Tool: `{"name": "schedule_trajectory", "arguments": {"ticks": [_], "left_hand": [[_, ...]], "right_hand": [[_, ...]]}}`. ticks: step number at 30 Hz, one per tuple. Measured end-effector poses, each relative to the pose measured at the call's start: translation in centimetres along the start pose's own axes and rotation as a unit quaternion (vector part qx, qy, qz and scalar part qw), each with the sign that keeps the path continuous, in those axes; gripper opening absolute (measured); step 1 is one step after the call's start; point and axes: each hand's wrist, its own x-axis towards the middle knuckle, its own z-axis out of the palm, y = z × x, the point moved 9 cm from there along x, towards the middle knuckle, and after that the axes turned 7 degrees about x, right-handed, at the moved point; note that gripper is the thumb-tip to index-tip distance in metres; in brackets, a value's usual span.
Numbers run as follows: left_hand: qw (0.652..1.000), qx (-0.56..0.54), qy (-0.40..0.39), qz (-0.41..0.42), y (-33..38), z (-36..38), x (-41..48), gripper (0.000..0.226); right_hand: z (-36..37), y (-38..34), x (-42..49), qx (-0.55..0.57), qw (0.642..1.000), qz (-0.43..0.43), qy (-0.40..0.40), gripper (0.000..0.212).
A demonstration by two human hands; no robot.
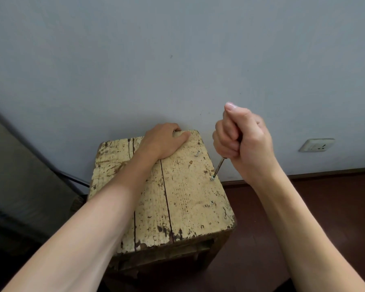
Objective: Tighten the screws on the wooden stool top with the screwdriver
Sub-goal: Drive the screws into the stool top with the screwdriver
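A worn wooden stool top (183, 199) with flaking cream paint stands against the wall. My left hand (162, 142) grips its far edge, fingers curled over the rim. My right hand (242, 140) is fisted around a screwdriver (218, 168); the handle is hidden in the fist and only the thin metal shaft shows. Its tip rests on a raised screw (212, 178) near the right edge. Another screw (197, 153) sticks up tilted farther back, and a third screw (211, 202) sits lower, closer to me.
A pale grey wall (177, 60) rises right behind the stool. A white wall socket (316, 145) sits low at the right. Dark red-brown floor (303, 207) lies to the right. A dark panel with a cable (72, 178) stands at the left.
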Motion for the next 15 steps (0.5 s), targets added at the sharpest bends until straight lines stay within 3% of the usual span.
{"name": "schedule_trajectory", "arguments": {"ticks": [8, 11, 14, 15], "left_hand": [[1.000, -0.001, 0.000, 0.002, -0.1, 0.1, 0.1, 0.057], [1.000, 0.002, -0.002, 0.003, 0.0, 0.1, 0.0, 0.057], [1.000, 0.005, -0.002, 0.002, 0.1, -0.1, -0.1, 0.058], [1.000, 0.005, -0.001, 0.002, 0.2, -0.1, -0.1, 0.058]], "right_hand": [[-2.1, -0.6, -2.1, 0.015, 0.968, -0.104, 0.230, 0.042], [-2.8, -0.5, -1.7, 0.008, 0.972, -0.087, 0.219, 0.038], [-3.0, -1.2, -0.6, -0.028, 0.987, -0.075, 0.141, 0.013], [-3.0, -1.4, -0.2, -0.030, 0.991, -0.070, 0.106, 0.019]]}}
